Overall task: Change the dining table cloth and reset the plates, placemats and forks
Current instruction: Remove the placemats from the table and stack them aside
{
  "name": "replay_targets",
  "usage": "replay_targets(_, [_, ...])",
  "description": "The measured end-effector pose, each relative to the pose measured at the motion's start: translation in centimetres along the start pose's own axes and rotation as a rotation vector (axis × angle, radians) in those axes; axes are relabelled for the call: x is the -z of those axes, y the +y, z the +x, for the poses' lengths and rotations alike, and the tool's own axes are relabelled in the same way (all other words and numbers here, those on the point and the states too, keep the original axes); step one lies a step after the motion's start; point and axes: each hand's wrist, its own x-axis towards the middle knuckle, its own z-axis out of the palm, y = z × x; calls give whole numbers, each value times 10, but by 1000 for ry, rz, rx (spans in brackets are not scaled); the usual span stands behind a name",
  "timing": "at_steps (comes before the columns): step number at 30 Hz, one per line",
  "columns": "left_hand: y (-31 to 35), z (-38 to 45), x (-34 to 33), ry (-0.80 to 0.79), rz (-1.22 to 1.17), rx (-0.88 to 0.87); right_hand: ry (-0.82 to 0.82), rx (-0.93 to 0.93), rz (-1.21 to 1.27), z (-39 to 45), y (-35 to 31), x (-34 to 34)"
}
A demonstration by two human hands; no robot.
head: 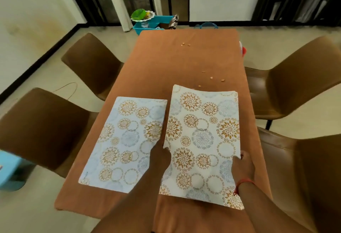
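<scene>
An orange-brown cloth (184,59) covers the dining table. One white placemat (121,144) with gold and blue circle patterns lies flat on the near left of the table. To its right is a stack of like placemats (203,140), lifted a little off the cloth. My left hand (160,156) grips the stack's left edge, thumb on top. Gripping the stack's right edge is my right hand (242,165), which has a red thread round its wrist. No plates or forks are on the table.
Small crumbs (212,78) dot the cloth beyond the placemats. Brown chairs stand two at the left (92,62) and two at the right (295,77). A blue tub (156,22) with a green plate sits on the floor past the table's far end.
</scene>
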Motion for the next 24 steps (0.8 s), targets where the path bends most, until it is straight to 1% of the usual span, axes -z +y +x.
replay_targets(6, [-41, 3, 76, 172, 24, 62, -205, 95, 31, -37, -29, -65])
replay_targets(8, [-59, 9, 102, 229, -1, 91, -267, 126, 18, -49, -37, -96])
replay_targets(12, [-101, 39, 152, 270, -19, 150, -327, 115, -23, -72, -48, -166])
replay_targets(15, [-128, 66, 185, 259, -17, 172, -312, 74, -53, -94, -52, -212])
replay_targets(17, [-149, 83, 205, 255, -37, 225, -274, 67, -80, -110, -55, -240])
replay_targets(18, [-161, 91, 211, 243, -26, 224, -249, 62, -82, -117, -56, -251])
replay_targets(21, [-192, 115, 229, 151, 86, 208, -180, 57, -134, -137, -54, -278])
replay_targets(24, [-209, 134, 236, 71, 204, 167, -82, 47, -276, -146, -48, -286])
